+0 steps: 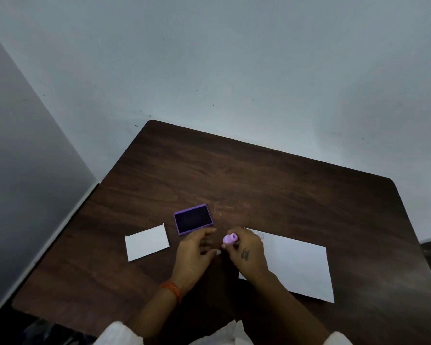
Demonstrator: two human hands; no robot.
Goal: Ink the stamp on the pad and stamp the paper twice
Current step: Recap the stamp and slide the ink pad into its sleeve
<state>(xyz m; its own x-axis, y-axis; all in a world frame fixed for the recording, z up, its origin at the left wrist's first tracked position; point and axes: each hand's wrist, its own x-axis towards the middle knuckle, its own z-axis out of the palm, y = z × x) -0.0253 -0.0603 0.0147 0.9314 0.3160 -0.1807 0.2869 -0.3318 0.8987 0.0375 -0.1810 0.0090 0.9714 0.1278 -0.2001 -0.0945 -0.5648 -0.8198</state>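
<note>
- I see a dark wood tabletop (259,175) set into a corner of pale walls.
- My right hand (246,252) grips a small lilac stamp (230,239) by its knob, fingers clenched round it; the stamp sits just off the left edge of the big white paper (301,265).
- Stamp face is hidden, so I cannot tell if it touches the wood.
- My left hand (197,250) is released, fingers loosely spread, holding nothing, just beside the stamp and near the ink pad.
- Purple ink pad (193,219) lies uncovered, dark pad showing, just beyond the left fingertips.
- A small white card (147,242) lies left of the pad, apart from it.
- Orange thread band (172,290) on the left wrist.
- A faint mark near the paper's top left corner, too blurred to read.
</note>
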